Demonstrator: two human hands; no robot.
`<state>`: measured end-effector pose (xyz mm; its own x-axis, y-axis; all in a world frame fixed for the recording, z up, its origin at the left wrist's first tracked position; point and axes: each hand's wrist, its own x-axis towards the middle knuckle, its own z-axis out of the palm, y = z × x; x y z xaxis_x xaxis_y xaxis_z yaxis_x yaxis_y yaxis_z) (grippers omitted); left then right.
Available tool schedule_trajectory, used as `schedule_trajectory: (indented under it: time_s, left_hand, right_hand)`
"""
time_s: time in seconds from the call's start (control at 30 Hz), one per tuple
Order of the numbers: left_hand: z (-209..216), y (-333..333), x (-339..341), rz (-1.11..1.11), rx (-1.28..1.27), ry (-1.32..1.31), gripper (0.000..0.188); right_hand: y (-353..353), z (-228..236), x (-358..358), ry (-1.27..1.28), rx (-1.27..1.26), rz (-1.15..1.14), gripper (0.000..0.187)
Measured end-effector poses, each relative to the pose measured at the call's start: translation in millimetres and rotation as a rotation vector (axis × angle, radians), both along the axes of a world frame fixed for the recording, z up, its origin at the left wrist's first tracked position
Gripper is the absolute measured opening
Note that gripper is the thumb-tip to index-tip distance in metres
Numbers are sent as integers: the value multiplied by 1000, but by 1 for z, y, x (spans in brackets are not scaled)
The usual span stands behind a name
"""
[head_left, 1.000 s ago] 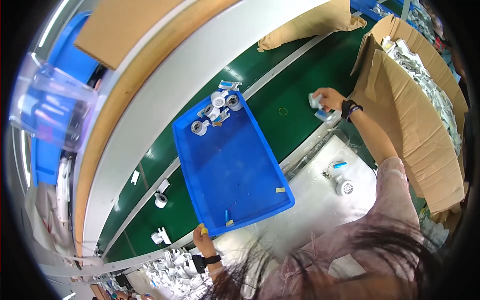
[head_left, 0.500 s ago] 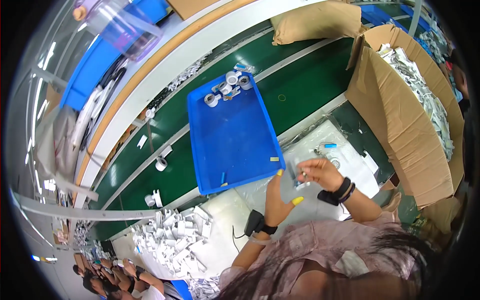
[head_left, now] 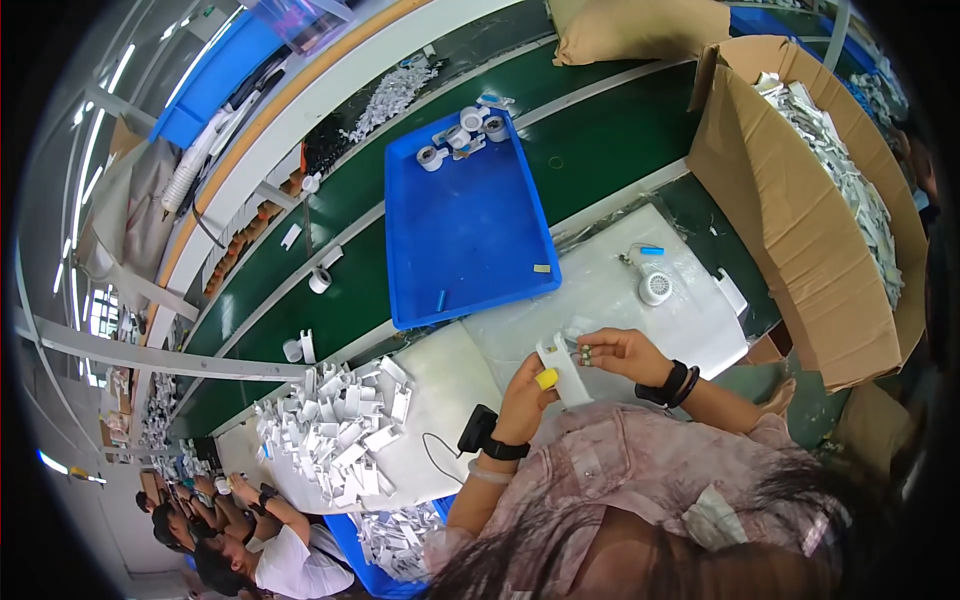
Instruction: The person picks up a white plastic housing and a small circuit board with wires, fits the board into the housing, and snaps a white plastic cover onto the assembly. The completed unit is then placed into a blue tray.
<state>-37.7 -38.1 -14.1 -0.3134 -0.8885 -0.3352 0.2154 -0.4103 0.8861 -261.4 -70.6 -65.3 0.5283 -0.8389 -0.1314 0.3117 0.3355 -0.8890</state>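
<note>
My left hand (head_left: pixel 522 402), with a yellow cover on a fingertip, is closed round a white plastic housing (head_left: pixel 567 374) held upright in front of my chest. Just right of it, my right hand (head_left: pixel 630 358) pinches a small part (head_left: pixel 585 354) with a metallic look, too small to name, close to the housing's edge. Beyond my right hand, a round white vented piece (head_left: pixel 656 288) and a small blue cylinder (head_left: pixel 652 251) lie on the white padded work surface (head_left: pixel 600 275). A white plastic shell (head_left: pixel 731 291) rests at that surface's right edge.
A blue tray (head_left: pixel 466 225) with several round white units at its far end sits over the green conveyor (head_left: pixel 615 140). A heap of white housings (head_left: pixel 340 425) lies to the left, above another blue bin (head_left: pixel 395 545). At right stands a large cardboard box (head_left: pixel 790 230) of white pieces.
My left hand, earlier open and bare at the tray's near corner, now holds a white housing. My right hand keeps its pinch and is now beside that housing. The view has shifted slightly.
</note>
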Motion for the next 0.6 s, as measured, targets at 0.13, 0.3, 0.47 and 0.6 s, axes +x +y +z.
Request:
schedule_trajectory:
  time_s: [0.13, 0.3, 0.47, 0.6]
  left_hand:
    - [23, -8, -9, -55, 128, -204, 47]
    - [15, 5, -13, -97, -207, -633, 52]
    - [27, 8, -8, -70, -262, -543, 45]
    - [24, 10, 2, 43, -331, -516, 36]
  right_hand:
    - [14, -8, 5, 87, -23, 80, 30]
    - [23, -5, 12, 396, -398, 246, 21]
    - [24, 9, 27, 363, -726, -24, 16]
    - [15, 12, 22, 463, -882, -183, 13]
